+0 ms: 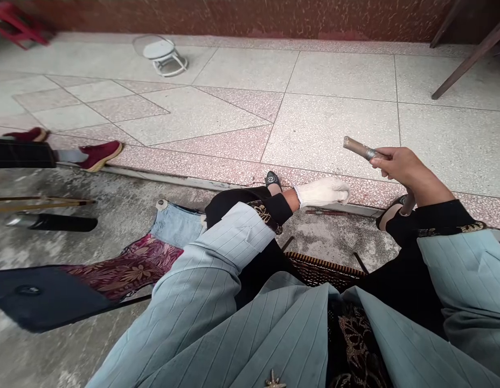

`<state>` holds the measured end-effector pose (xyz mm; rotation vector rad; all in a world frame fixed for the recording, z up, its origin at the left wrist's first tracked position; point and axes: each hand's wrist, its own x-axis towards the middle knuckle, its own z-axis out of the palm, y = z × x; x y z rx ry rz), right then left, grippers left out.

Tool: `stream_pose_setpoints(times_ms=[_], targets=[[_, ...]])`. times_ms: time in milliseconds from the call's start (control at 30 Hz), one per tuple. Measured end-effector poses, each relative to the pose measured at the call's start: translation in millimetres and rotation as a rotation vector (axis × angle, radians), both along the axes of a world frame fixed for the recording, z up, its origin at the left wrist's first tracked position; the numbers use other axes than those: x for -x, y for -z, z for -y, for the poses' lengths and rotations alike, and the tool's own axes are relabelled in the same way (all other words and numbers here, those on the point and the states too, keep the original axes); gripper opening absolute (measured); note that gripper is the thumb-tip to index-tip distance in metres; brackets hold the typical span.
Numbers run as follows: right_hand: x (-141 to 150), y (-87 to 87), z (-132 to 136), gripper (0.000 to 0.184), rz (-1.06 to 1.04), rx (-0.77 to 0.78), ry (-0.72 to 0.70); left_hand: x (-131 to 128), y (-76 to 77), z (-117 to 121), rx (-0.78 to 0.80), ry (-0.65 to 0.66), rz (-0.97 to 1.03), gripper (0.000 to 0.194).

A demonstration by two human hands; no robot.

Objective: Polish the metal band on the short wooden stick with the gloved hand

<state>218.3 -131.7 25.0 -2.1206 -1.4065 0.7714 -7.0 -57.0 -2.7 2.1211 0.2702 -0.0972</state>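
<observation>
My left hand [323,193], in a white knitted glove, is held out over the step edge with its fingers curled closed. Whatever might be inside those fingers is hidden. My bare right hand [405,166] is wrapped round a wire-bound rod [357,148], brownish and worn, with metal wire coiled near my fingers. Its blunt end points up and left. Below the palm a brownish piece [408,205] shows, perhaps the same rod's other part; the tool's kind is not clear. The two hands are apart.
A woven seat [320,270] shows between my legs. To the left are a patchwork cloth [132,264], a black cylinder [68,222] and another person's red shoe [99,155]. A small white stool [160,51] stands on the tiled step [339,118]; wooden legs [470,59] rise at upper right.
</observation>
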Motion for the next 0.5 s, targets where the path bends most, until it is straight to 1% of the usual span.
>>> stream_pose_setpoints(times_ms=[100,167,200,233,300,433,500], targets=[[-3,13.2,-4,0.034,0.325,0.113,-0.146,1,-3.8,1,-0.096,0.021,-0.003,0.021],[-2,18.0,-5,0.035,0.427,0.219,-0.258,3,-4.8,-1,-0.133,-0.004,0.002,0.023],[-1,19.0,-5,0.036,0.441,0.278,-0.305,4,-4.9,-3,-0.151,-0.031,0.005,0.025],[1,19.3,-5,0.036,0.430,0.334,-0.349,6,-4.9,-6,-0.171,-0.057,0.007,0.027],[5,18.2,-3,0.037,0.338,0.412,-0.465,7,-4.6,-12,-0.221,-0.102,0.018,0.029],[14,10.1,1,0.039,0.003,0.469,-0.813,8,-0.8,-24,-0.317,-0.126,0.042,0.030],[18,2.0,4,0.041,-0.148,0.467,-0.916,7,3.4,-29,-0.323,-0.164,0.043,0.031]])
